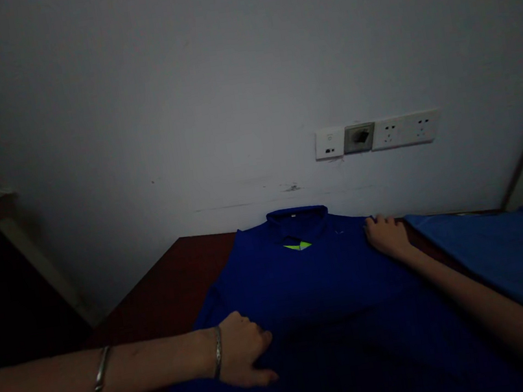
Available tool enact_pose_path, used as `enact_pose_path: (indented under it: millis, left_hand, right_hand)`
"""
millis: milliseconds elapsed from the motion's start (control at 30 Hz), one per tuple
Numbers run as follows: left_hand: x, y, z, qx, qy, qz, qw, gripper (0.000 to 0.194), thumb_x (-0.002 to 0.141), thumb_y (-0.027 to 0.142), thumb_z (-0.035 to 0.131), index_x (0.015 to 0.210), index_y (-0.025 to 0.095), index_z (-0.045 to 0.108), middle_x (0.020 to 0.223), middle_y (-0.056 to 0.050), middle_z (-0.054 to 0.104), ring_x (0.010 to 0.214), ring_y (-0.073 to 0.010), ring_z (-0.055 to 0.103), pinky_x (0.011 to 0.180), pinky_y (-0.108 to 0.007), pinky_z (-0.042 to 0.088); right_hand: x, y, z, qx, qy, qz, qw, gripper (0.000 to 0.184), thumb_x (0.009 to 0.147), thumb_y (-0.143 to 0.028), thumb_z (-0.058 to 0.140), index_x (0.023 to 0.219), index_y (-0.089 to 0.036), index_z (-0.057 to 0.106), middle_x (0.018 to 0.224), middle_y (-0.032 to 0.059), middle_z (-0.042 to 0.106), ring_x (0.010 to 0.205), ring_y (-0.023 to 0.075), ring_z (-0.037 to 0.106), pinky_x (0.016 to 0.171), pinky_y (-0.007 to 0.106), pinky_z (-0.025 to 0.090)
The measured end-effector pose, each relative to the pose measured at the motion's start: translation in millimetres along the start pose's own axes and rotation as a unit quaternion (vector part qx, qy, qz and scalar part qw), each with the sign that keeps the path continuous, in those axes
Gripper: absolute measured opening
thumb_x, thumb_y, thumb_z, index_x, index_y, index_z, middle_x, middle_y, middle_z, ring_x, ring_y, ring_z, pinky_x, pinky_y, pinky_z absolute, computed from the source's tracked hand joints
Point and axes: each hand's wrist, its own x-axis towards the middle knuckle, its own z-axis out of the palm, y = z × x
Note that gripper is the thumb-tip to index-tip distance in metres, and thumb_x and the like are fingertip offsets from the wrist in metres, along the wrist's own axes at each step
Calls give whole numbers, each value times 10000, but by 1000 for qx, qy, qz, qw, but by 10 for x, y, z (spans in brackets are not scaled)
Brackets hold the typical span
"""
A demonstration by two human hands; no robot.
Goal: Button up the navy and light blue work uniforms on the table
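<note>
Blue shirt (299, 288) spread on smooth reddish-brown tabletop (192, 259), long axis near to far, collar (320, 212) at far end, lime-and-pale V below it. Right hand (386, 236) nearer the collar, fingers bent over far right shoulder; left hand (245, 352) over left side of body, half-curled, thumb apart from forefinger. Can't tell if either pinches fabric; lighter blue cloth (507, 264) lies right

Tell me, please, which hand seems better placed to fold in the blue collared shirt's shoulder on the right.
Probably the right hand: it lies at that shoulder of the blue collared shirt, while the left hand is lower, over the shirt's other side.
</note>
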Motion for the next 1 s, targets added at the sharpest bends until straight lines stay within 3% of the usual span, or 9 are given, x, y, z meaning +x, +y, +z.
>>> enact_pose_path:
  millis: [133,233,433,633,833,1000]
  left_hand:
    - [-42,-25,152,42,7,13,999,190,751,324,477,767,156,564,700,-103,637,595,-219,621,538,-305,463]
    - [-53,-80,169,60,8,-2,998,204,755,331,467,768,151,563,697,-104,636,591,-223,621,533,-310,465]
    - [-9,-61,191,103,29,-6,994,268,760,377,470,822,130,555,686,-113,624,583,-218,615,530,-299,460]
    - [47,-61,247,139,41,77,986,141,713,266,505,732,136,557,600,-102,611,514,-215,597,466,-288,434]
    - [9,-19,135,122,1,121,985,135,637,270,545,647,144,589,518,-97,605,457,-220,581,415,-286,409]
    - [24,5,157,114,-1,127,985,138,657,275,540,681,154,603,538,-96,619,475,-224,588,425,-290,415]
  right_hand:
    - [-14,247,22,16,-45,90,995,440,872,-374,286,1048,-49,526,1023,280,524,909,367,553,695,473,398]
    - [-22,347,42,47,-89,109,989,471,875,-394,248,1042,-49,521,942,249,581,860,358,591,700,469,408]
    - [-83,367,67,39,-125,90,987,446,875,-376,251,957,-58,553,869,220,630,850,350,608,701,453,422]
    - [-154,403,119,18,-115,29,993,377,888,-300,238,969,-54,511,843,227,634,798,330,624,654,432,430]
    - [-216,437,127,2,-96,37,995,358,887,-276,230,977,-59,500,810,215,635,769,320,628,641,420,426]
    - [-263,417,30,4,-109,27,994,352,879,-280,255,1002,-61,502,835,224,635,788,320,626,653,421,422]
